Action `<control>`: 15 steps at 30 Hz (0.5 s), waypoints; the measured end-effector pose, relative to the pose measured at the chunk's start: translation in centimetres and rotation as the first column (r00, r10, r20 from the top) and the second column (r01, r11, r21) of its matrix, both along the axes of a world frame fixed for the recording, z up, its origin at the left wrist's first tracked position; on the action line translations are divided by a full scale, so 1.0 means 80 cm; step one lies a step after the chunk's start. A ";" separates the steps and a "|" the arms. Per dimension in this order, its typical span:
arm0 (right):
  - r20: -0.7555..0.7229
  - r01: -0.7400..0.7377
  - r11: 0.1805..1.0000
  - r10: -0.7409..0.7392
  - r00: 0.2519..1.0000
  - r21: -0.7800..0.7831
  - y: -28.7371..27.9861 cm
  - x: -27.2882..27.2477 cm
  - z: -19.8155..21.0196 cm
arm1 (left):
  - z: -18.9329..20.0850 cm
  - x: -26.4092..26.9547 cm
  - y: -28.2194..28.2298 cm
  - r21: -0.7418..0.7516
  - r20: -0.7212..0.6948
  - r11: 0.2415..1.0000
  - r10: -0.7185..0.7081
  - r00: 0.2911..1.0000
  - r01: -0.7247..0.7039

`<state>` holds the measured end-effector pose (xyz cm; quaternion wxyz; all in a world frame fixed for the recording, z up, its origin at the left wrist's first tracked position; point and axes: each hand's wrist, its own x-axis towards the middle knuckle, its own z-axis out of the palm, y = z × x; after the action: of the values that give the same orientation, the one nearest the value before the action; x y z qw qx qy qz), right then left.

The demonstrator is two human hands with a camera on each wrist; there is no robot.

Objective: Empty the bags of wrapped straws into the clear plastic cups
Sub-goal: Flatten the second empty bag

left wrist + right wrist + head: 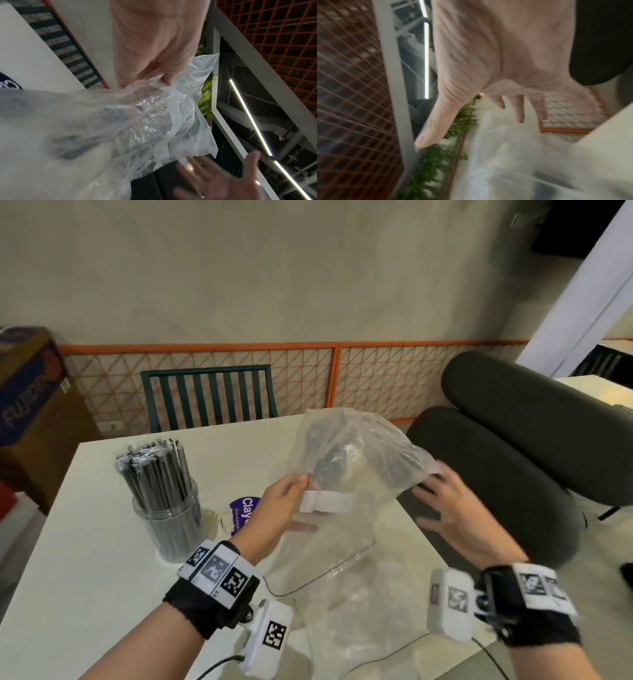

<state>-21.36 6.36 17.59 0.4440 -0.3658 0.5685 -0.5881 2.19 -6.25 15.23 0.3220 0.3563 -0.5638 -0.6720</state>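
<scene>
Left hand [281,501] is pinching a clear plastic bag [356,453] by its edge, thumb on top, holding it up above the table [85,542] w/ a white tape strip [327,501] hanging at the pinch. Right hand [452,508] is hovering just beside the bag's right edge, fingers spread, gripping nothing; contact unclear, blurred. Clear plastic cup [173,525], packed w/ wrapped straws [154,470] standing upright, is sitting on the table left of the bag. Second bag [342,587] is lying flat under the hands.

Clear bag [356,460] crumpled, held aloft; cup [171,525] upright, packed with straws [154,470].
</scene>
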 end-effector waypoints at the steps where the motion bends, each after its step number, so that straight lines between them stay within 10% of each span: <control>1: -0.034 -0.023 0.996 0.026 0.999 0.086 -0.003 0.002 -0.018 | 0.000 -0.003 0.001 0.017 -0.016 1.000 -0.009 1.000 0.009; 8: -0.182 0.073 0.978 -0.037 0.983 0.195 -0.046 0.020 -0.065 | -0.008 -0.012 0.012 0.152 -0.076 0.988 0.026 0.997 -0.015; 15: -0.489 0.317 0.893 -0.132 0.862 0.318 -0.022 -0.001 -0.093 | -0.067 -0.016 0.024 0.117 0.245 0.935 0.299 0.922 -0.334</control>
<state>-21.47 4.59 10.11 0.2887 -0.3275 0.8007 -0.4101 0.89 -4.30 9.89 0.3321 0.5404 -0.4767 -0.6086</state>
